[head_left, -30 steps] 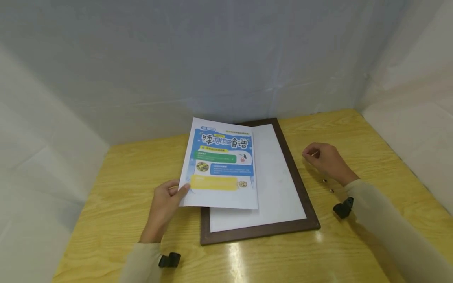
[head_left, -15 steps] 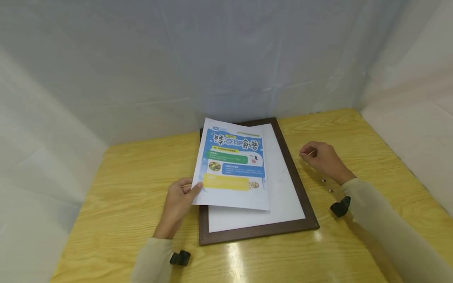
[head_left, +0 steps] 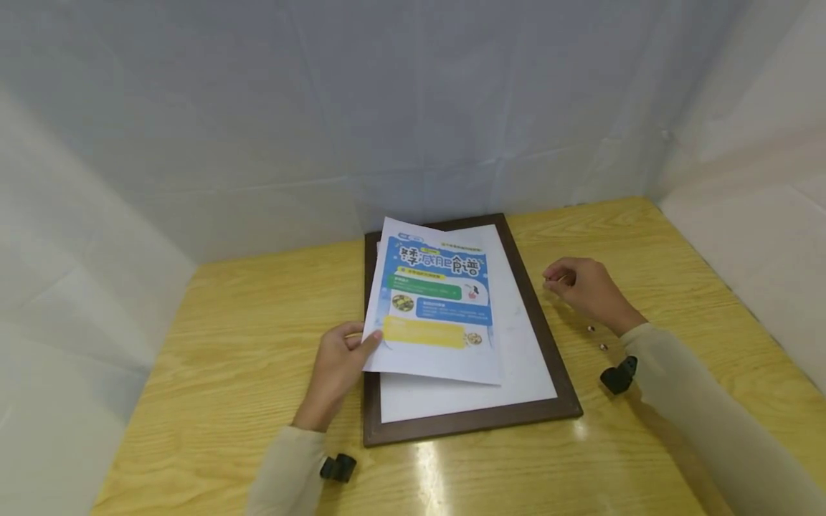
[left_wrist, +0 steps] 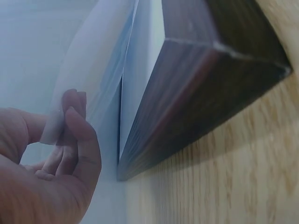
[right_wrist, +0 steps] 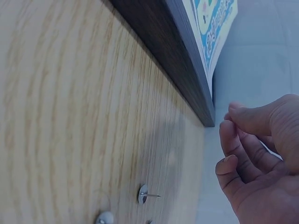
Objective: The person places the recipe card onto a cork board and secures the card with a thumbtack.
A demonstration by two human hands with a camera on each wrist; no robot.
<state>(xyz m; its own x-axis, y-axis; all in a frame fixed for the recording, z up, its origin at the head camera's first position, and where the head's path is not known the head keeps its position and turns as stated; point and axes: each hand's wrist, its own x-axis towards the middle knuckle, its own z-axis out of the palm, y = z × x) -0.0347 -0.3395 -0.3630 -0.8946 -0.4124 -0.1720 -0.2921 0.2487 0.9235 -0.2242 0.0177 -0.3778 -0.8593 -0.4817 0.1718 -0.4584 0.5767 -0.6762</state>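
My left hand point(head_left: 338, 365) pinches the lower left edge of a printed sheet of paper point(head_left: 439, 362) between thumb and fingers. The sheet has blue, green and yellow blocks. It lies tilted over a board with a white face point(head_left: 525, 358) and a dark brown frame point(head_left: 477, 425). In the left wrist view the sheet stands off the board near my fingers. My right hand point(head_left: 590, 290) hovers right of the frame, thumb tip against index finger; whether something small sits between them I cannot tell. Loose thumbtacks point(right_wrist: 143, 194) lie on the table below that hand.
The board rests on a yellow wood-grain table point(head_left: 245, 322), close to its back edge. Pale sheeting point(head_left: 413, 107) hangs behind the table and on both sides. A black wrist camera point(head_left: 619, 375) sits at each cuff.
My left hand has carried the paper to the right, so it covers more of the board. My right hand has shifted slightly left, its fingertips still together.
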